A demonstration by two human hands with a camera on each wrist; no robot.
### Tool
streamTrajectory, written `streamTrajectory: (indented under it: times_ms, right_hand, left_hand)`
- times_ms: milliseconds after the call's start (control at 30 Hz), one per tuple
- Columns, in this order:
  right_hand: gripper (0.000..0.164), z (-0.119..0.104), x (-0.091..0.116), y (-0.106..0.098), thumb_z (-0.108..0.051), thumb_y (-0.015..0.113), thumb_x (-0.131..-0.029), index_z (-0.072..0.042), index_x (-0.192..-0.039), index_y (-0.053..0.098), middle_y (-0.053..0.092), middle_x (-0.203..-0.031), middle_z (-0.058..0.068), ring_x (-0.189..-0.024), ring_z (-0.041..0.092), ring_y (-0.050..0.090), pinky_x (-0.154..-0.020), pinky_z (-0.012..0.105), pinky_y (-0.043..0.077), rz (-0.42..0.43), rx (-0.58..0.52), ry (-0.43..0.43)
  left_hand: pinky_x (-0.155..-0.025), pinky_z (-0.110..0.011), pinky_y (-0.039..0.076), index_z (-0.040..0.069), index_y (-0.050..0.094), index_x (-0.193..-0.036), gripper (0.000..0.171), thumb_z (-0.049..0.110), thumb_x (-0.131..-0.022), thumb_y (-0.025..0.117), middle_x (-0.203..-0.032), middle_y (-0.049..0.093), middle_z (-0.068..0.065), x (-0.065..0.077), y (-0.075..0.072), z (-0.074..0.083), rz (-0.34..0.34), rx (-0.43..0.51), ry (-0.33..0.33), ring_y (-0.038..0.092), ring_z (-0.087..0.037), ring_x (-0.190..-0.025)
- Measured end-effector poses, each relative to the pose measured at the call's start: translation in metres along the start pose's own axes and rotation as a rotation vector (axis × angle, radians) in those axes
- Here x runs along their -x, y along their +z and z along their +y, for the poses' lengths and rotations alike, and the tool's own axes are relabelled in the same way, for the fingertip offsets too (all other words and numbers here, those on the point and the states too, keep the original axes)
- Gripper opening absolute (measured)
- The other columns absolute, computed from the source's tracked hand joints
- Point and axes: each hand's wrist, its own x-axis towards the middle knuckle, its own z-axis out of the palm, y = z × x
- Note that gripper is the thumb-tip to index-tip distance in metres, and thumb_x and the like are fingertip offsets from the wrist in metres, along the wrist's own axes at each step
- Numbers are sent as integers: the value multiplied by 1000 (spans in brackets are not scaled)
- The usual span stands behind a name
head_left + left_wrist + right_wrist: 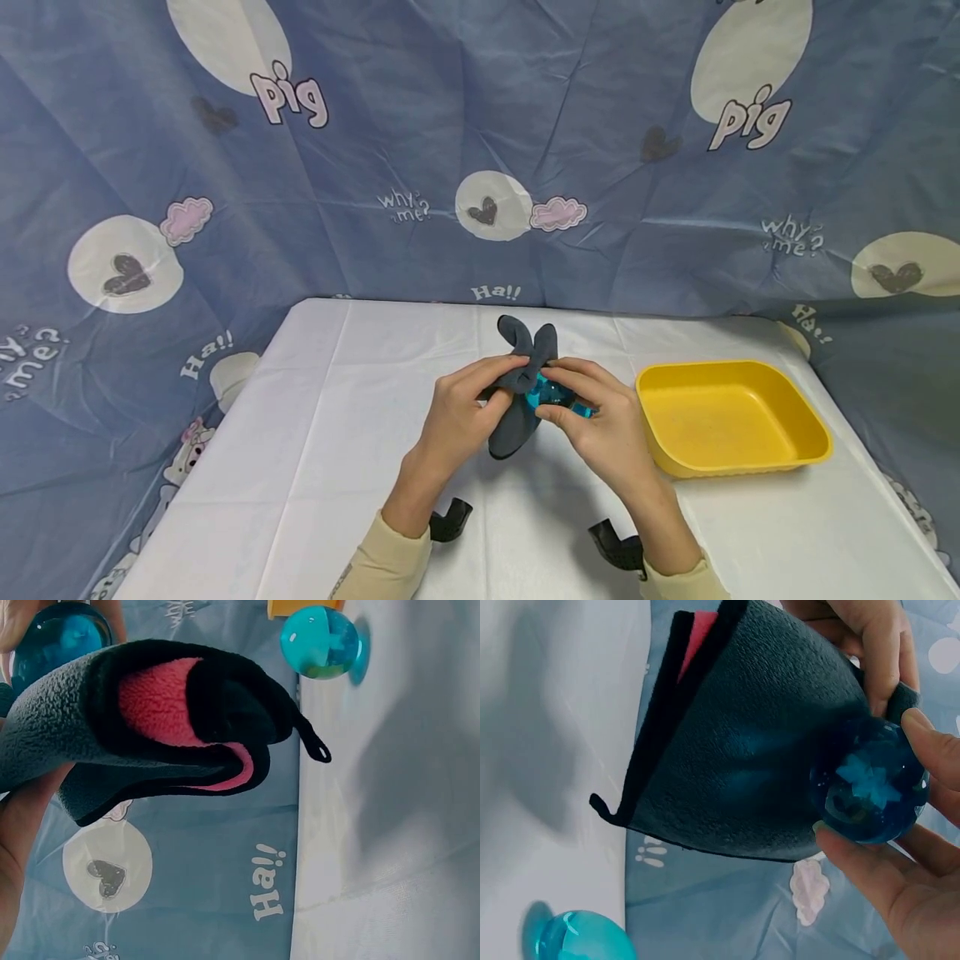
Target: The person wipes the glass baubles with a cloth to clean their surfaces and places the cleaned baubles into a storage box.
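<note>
Over a white-clothed table [300, 467] backed by blue cartoon fabric [420, 125], left hand [457, 417] grips a grey cloth [517, 421], right hand [607, 429] a blue ball [543, 392].

Yellow tray [795, 379], loose turquoise ball [320, 642]

Hands: left hand [457, 412] and right hand [611, 425], both bare.
Sleeves: pale cream, long, ending at the wrists.
Wrist mounts: black curved brackets under each wrist.

Both forearms converge at mid-table, left hand [457, 410] and right hand [603, 421] with fingers curled, pinching.
</note>
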Motion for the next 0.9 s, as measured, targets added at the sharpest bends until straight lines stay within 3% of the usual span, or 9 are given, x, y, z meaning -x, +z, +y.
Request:
streamTrajectory:
  times_ms: [433, 767, 900]
  right_hand:
    - [37, 1, -2, -7, -10, 85, -77, -12, -113, 77, 69, -121, 6, -104, 20, 68, -84, 11, 54, 61, 10, -13]
    - [39, 4, -5, -12, -7, 86, -74, -15, -111, 78, 70, -120, 2, -108, 20, 67, -90, 8, 50, 118, 48, -4]
    - [40, 7, -5, -15, -6, 86, -74, -13, -112, 77, 70, -120, 6, -108, 23, 67, -93, 7, 48, 130, 78, -29]
  left_hand:
    - [-73, -15, 58, 19, 69, -125, 34, 4, -95, 60, -120, 72, -3, 0, 3, -1, -5, 15, 5, 72, -14, -102]
    - [-73, -15, 58, 20, 69, -126, 34, 5, -96, 59, -122, 71, -3, 1, 5, -1, -15, 7, 1, 72, -14, -104]
    - [-73, -15, 58, 21, 69, -125, 35, 4, -95, 59, -121, 72, -1, 0, 5, -1, -7, 5, -2, 71, -13, -104]
